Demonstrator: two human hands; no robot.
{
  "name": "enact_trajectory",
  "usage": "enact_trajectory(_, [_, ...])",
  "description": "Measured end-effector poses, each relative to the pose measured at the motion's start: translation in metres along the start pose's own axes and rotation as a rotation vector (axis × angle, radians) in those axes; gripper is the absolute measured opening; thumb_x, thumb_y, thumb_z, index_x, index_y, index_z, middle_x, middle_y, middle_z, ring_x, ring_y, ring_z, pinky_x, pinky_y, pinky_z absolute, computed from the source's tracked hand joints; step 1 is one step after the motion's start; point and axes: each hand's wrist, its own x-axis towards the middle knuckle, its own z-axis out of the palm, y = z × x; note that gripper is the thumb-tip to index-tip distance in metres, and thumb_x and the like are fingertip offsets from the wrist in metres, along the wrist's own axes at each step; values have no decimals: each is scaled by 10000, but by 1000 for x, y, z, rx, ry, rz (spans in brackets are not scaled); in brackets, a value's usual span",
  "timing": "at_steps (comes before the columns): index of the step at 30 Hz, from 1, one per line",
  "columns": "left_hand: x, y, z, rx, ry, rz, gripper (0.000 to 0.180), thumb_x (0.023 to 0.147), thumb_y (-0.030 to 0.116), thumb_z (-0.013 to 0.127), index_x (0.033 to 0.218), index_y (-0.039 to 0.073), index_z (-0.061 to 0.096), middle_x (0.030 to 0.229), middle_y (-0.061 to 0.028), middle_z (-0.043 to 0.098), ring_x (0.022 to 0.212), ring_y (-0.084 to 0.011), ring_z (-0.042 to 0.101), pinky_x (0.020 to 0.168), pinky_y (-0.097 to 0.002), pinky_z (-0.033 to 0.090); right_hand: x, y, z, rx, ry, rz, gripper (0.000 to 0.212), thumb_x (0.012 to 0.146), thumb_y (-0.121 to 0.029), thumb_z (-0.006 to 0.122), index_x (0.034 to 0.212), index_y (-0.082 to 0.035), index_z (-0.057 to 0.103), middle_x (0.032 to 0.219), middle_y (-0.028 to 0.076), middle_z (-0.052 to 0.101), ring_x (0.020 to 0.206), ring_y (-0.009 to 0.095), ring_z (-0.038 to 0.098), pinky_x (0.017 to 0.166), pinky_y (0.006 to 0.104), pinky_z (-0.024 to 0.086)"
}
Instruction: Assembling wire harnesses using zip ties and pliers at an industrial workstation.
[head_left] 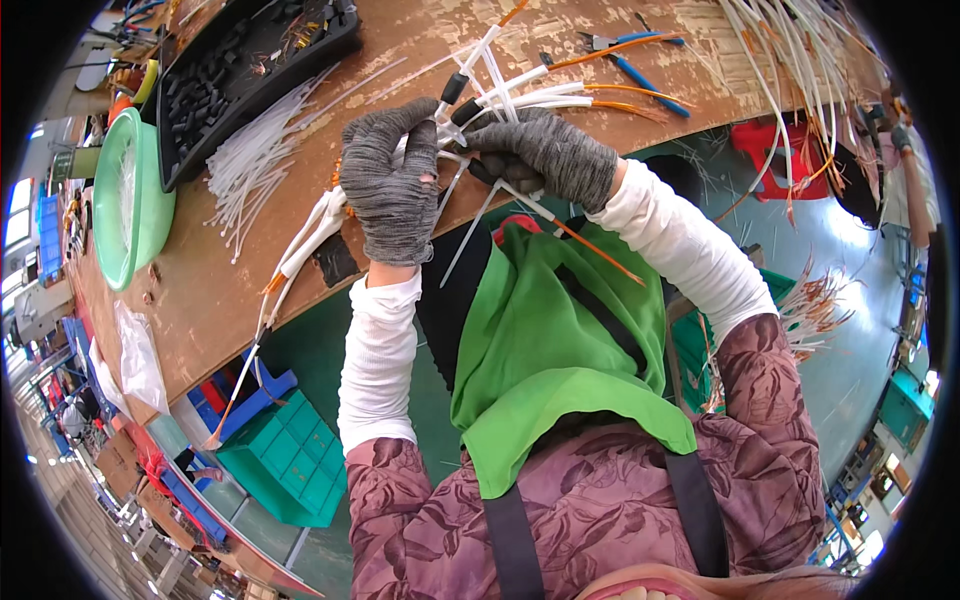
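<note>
Both of my hands wear grey knitted gloves and meet over the near edge of the bench, at a bundle of white-sleeved wires (540, 100) with orange and bare copper ends. My left hand (390, 185) is closed around the bundle, thumb and fingertips at the junction where the branches cross. From the other side my right hand (550, 155) grips at the same junction, its fingers curled; the exact contact is partly hidden. Black sleeves (454, 88) cover short lengths of some branches. Thin white strips (468, 235) hang below the hands. More sleeved branches (315, 230) trail past my left wrist.
Loose white cable ties (250, 170) lie left on the wooden bench (220, 300), beside a black tray (180, 150) of small black parts and a green basin (120, 200). Blue-handled pliers (640, 80) lie beyond the bundle. More wires (790, 60) hang over the right edge. Green crates (290, 460) stand below.
</note>
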Motion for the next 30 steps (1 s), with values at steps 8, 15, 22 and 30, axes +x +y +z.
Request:
enact_trajectory(8, [-2,0,3,117,-11,71,137,764,4,630,888,49,668,827,-69,637,794,-176,578,750,-304,443,-1,1,2,-20,-2,-44,236,824,-323,609,889,-97,631,639,-42,555,471,12,434,420,155,322])
enact_trajectory(15, [2,0,1,111,-168,177,167,693,26,646,847,79,681,750,-72,626,701,-242,540,688,-348,412,7,11,-9,0,-140,-60,205,825,-249,625,927,-71,613,675,-24,563,577,33,504,508,176,400])
enact_trajectory(22, [-8,10,-10,163,-236,255,253,667,25,647,913,83,657,809,-82,613,797,-261,556,748,-363,422,8,19,-6,-345,-69,-398,202,794,-162,672,928,-18,624,854,23,606,774,73,547,699,233,462])
enact_trajectory(30, [-10,14,6,523,-118,532,271,606,179,648,873,129,650,795,-53,590,780,-275,551,720,-397,402,12,29,-10,-193,-135,-528,172,770,-188,679,868,-50,654,681,-29,578,639,68,524,563,230,430])
